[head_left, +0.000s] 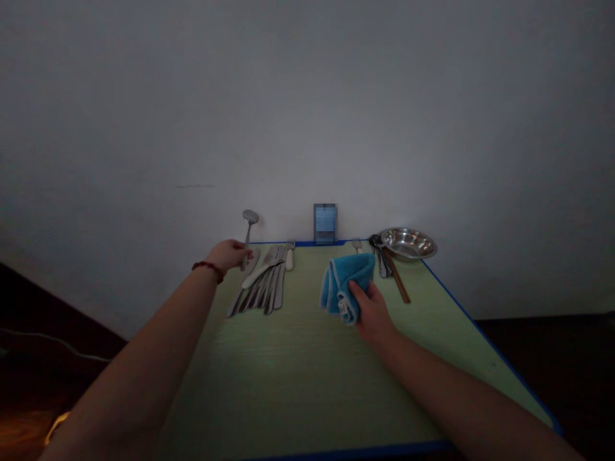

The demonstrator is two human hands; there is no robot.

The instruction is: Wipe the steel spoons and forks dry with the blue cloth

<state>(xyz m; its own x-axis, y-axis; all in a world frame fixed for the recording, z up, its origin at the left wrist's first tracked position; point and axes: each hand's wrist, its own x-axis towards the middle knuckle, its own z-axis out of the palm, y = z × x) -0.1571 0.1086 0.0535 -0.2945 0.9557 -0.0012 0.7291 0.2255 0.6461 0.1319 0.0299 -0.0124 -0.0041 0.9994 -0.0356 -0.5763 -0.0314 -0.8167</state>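
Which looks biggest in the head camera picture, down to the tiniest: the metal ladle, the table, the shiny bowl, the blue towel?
Largest to smallest, by how much picture each fills:
1. Table
2. Blue towel
3. Shiny bowl
4. Metal ladle

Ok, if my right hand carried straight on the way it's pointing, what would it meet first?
Beyond the blue cloth it holds, your right hand would probably reach the white-handled fork across the table; its height is unclear, so it might pass above.

cloth: blue (edged paler) | ladle: grey | tabletop: pale green, blue-edged | chopsticks: brown | bracelet: dark red
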